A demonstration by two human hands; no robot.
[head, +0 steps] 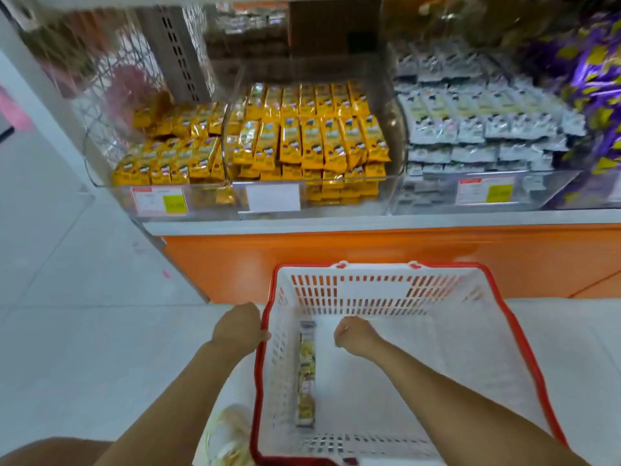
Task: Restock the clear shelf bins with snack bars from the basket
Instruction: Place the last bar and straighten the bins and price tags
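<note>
Ok, remaining snack bars [306, 371] lie in a line along the left wall inside the basket [369, 289]. Left hand [240, 327] grips the basket's left rim. Right hand [356, 334] is inside it, fingers curled; can't tell if it's pinching anything. Clear bins [353, 210] above: yellow bars [312, 142] left and middle, silver bars [477, 122] right.

bare left hand [239, 326], right hand [356, 335]; bare forearms [447, 388]; pale blurred shoe [228, 432]

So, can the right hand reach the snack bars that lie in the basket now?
Probably yes: the right hand hangs inside the basket, just beside the snack bars, and nothing lies between them.
</note>
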